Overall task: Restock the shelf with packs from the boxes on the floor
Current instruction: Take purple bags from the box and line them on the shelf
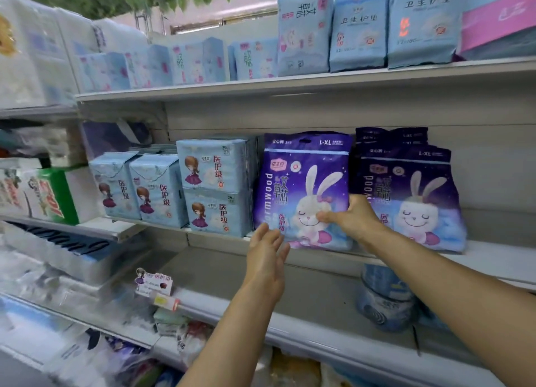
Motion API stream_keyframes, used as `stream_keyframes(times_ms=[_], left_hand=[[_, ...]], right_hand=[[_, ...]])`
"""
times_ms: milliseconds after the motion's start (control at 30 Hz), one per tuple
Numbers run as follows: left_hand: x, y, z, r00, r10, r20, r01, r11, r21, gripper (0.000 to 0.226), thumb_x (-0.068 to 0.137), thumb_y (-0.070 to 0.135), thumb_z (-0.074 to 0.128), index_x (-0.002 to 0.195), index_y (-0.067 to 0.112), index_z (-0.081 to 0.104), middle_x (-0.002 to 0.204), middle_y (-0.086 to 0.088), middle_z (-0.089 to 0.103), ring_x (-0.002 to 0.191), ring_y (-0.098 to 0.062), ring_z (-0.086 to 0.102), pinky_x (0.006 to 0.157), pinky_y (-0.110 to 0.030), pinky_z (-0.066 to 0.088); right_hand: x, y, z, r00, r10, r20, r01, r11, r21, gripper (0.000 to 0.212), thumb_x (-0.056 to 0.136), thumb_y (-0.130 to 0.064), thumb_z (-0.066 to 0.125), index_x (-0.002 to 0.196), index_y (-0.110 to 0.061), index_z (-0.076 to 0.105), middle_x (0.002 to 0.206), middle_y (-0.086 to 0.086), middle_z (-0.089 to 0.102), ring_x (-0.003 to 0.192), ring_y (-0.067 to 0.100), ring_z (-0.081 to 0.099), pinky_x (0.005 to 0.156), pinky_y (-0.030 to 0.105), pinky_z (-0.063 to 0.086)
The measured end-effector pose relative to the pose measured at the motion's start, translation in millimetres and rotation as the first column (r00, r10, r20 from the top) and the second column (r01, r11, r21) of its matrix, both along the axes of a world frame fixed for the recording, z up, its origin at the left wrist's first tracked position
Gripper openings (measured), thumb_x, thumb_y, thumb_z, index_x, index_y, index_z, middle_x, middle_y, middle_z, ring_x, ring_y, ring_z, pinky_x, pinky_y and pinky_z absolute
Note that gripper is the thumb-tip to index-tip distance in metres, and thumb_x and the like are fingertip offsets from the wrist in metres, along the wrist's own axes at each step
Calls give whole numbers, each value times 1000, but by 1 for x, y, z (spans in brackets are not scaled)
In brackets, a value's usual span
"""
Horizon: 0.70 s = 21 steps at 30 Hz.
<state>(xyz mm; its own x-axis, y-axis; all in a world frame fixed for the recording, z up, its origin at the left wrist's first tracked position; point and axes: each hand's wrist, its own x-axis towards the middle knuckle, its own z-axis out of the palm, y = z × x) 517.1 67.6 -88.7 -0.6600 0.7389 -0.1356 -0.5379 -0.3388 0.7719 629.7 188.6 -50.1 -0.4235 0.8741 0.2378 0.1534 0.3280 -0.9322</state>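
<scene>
Middle shelf (493,259) carries a purple rabbit pack (301,180), upright, between blue packs (217,183) and a second purple pack (412,195). Right hand (352,217) grips its right edge; left hand (265,256) open, fingers straight, near its lower left corner.

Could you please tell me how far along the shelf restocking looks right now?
Done: purple packs stand at the right. In hand: the right hand grips another purple rabbit pack on the middle shelf; the left hand hovers open below. Left: the boxes are out of view.
</scene>
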Motion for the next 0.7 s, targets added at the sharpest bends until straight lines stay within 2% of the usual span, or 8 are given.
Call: stream_keyframes(times_ms=[100, 167, 233, 333, 400, 533, 600, 700], left_hand=[[-6, 2, 5, 997, -59, -41, 59, 998, -10, 44, 99, 3, 49, 142, 12, 44, 111, -6, 59, 121, -24, 53, 110, -36, 41], [-8, 5, 10, 993, -100, -60, 99, 995, -10, 46, 99, 4, 50, 143, 13, 43, 126, -7, 58, 122, -21, 52, 112, -36, 39], [-11, 11, 14, 986, -140, -88, 139, 990, -16, 49, 99, 5, 52, 146, 14, 41, 139, -6, 52, 126, -19, 50, 114, -35, 38], [-16, 22, 19, 980, -162, -117, 160, 987, -27, 50, 99, 6, 51, 147, 15, 40, 139, -3, 51, 122, -16, 48, 115, -35, 35], [-18, 26, 21, 976, -170, -138, 167, 985, -31, 50, 100, 6, 50, 148, 15, 39, 138, -2, 50, 119, -15, 47, 115, -34, 34], [-18, 26, 19, 968, -172, -184, 162, 985, -67, 47, 99, 9, 53, 144, 18, 44, 135, -2, 50, 117, -14, 46, 111, -34, 39], [-16, 24, 17, 967, -162, -199, 149, 986, -80, 46, 98, 9, 54, 142, 18, 46, 133, -1, 50, 114, -14, 47, 108, -34, 41], [-13, 24, 14, 970, -134, -201, 120, 989, -84, 45, 97, 7, 54, 140, 17, 48, 134, 0, 50, 100, -5, 52, 103, -31, 43]], right_hand=[[-10, 7, -3, 999, -53, -6, 53, 998, -22, 29, 74, 2, 78, 99, -10, 67, 95, 7, 70, 77, 16, 63, 64, 22, 51], [-17, 11, -3, 994, -112, 12, 112, 994, 2, 28, 74, -1, 78, 98, -11, 67, 95, 8, 71, 80, 20, 65, 72, 30, 53], [-23, 15, -3, 987, -158, 17, 157, 987, 26, 29, 74, -3, 78, 99, -10, 67, 96, 8, 71, 82, 21, 66, 76, 32, 54], [-33, 19, -2, 977, -209, 34, 207, 977, 56, 31, 72, -6, 79, 99, -9, 65, 100, 10, 70, 85, 24, 65, 76, 34, 54], [-38, 20, -2, 956, -278, 98, 261, 953, 157, 44, 69, -15, 82, 106, -6, 59, 108, 11, 68, 94, 28, 64, 80, 38, 53], [-33, 15, 1, 860, -429, 276, 309, 869, 388, 76, 69, -35, 84, 120, -6, 36, 120, 12, 54, 110, 33, 53, 77, 36, 43], [-26, 14, 0, 815, -482, 322, 299, 826, 478, 89, 65, -42, 85, 128, -7, 33, 129, 13, 47, 118, 32, 47, 84, 37, 43], [-19, 12, -5, 783, -508, 360, 276, 802, 530, 111, 62, -46, 86, 143, -7, 21, 138, 16, 39, 127, 32, 40, 94, 40, 42]])
